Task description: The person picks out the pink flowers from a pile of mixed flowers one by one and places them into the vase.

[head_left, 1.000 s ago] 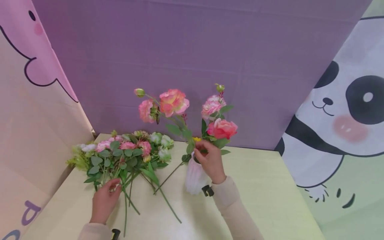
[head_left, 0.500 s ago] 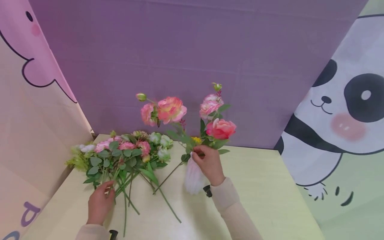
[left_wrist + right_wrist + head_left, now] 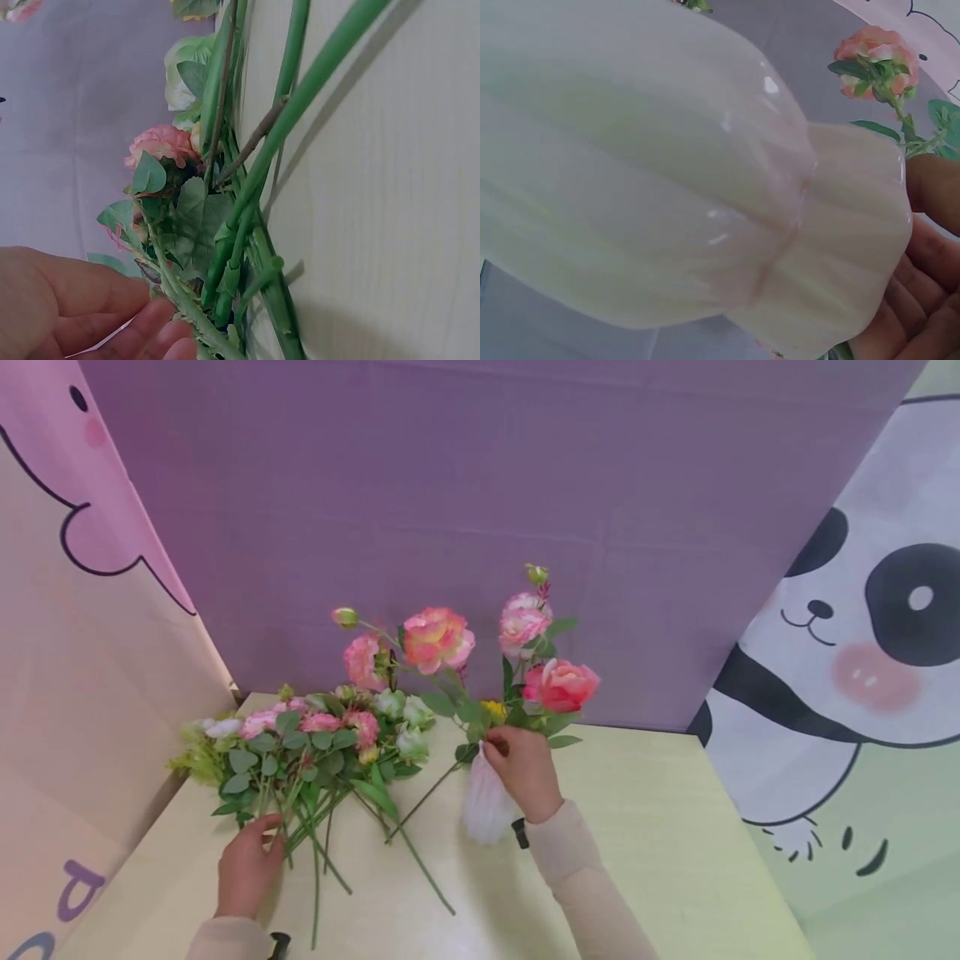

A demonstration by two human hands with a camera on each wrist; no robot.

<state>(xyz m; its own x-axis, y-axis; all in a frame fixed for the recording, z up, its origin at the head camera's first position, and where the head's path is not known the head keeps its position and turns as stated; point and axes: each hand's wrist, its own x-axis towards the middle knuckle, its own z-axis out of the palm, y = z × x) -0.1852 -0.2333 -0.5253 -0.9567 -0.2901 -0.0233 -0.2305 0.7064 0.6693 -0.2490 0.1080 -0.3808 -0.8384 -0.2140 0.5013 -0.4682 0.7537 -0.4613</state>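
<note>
In the head view, my right hand [image 3: 525, 772] is at the mouth of a white fluted vase [image 3: 486, 806], pinching the stem of a spray of peach-pink flowers [image 3: 437, 639]. The right wrist view shows the glossy vase [image 3: 705, 187] close up, with the fingers at its frilled rim and a pink flower [image 3: 876, 60] beyond. A coral rose [image 3: 561, 685] and a pale pink flower [image 3: 525, 622] stand above the vase. My left hand [image 3: 249, 868] is at the lower stems of the flower pile; its fingertips [image 3: 154, 311] pinch a pale green stem [image 3: 176, 289].
Several artificial flowers [image 3: 321, 722] lie heaped on the left of the pale table [image 3: 645, 843], their stems [image 3: 423, 868] crossing toward the front. A purple backdrop [image 3: 487, 485] rises behind, with a panda-print panel [image 3: 862, 668] at the right.
The peach-pink spray in my right hand has come down a little toward the vase. My left hand has shifted slightly left and down among the stems.
</note>
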